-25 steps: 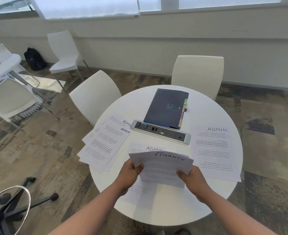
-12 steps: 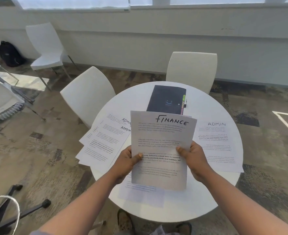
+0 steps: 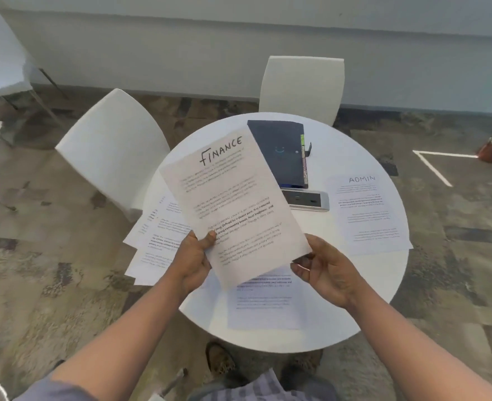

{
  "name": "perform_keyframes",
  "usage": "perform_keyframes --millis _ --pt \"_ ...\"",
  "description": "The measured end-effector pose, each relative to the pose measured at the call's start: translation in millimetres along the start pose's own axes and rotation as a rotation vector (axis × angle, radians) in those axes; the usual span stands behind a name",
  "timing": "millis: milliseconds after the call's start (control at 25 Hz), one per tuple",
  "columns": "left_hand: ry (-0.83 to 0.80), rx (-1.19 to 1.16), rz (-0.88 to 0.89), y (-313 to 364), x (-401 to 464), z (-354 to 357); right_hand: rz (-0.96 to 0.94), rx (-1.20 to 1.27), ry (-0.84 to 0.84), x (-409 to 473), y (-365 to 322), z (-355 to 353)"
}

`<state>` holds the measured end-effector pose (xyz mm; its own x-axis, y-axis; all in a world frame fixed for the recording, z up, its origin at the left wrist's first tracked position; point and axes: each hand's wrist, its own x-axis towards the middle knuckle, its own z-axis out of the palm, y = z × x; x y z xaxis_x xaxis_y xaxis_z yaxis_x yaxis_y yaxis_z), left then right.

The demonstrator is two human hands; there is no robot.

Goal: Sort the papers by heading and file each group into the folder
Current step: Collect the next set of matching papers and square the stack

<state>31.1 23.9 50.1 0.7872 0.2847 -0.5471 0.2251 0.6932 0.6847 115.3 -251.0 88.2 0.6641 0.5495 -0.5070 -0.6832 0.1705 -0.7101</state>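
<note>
A single head-worn wide-angle view looks forward and steeply down from above the person's own forearms. The left hand (image 3: 194, 263) and right hand (image 3: 330, 274) sit near, low in the middle. Beyond the hands lies the round white table (image 3: 383, 285), then the far wall. Straight lines bow toward the edges.

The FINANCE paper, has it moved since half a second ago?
Yes. The FINANCE paper has swung left and tilted, uncovering most of the dark folder it overlapped.
</note>
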Motion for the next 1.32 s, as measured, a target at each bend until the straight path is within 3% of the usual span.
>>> perform_keyframes --millis 160,440,600,720,840,960,1120,1240,1320 --pt "-0.033 -0.094 -0.065 -6 -3 26 0.05 -0.098 -0.008 -12 31 14" --pt "-0.067 0.041 -0.138 -33 -9 57 -0.168 -0.142 0.398 -23 7 -4" --pt "0.053 0.126 0.044 3 15 32 -0.219 -0.319 0.539 -55 -13 -57" --pt "-0.01 0.509 0.177 27 32 15 -0.198 -0.398 0.505 -66 -21 -92" --pt "-0.22 0.915 0.121 12 19 29 -0.165 -0.604 0.377 -58 -22 -98" --pt "-0.238 0.92 0.1 -20 2 41 -0.167 -0.74 0.326 -44 -12 -107" --pt "-0.047 0.902 0.137 -53 -18 33 -0.184 -1.041 0.22 -29 12 -140" --pt "0.067 0.806 0.154 -68 -24 30 -0.327 -1.035 0.195 -28 20 -143" --pt "0.099 0.781 0.147 -76 -26 30 -0.323 -1.053 0.173 -26 23 -144"
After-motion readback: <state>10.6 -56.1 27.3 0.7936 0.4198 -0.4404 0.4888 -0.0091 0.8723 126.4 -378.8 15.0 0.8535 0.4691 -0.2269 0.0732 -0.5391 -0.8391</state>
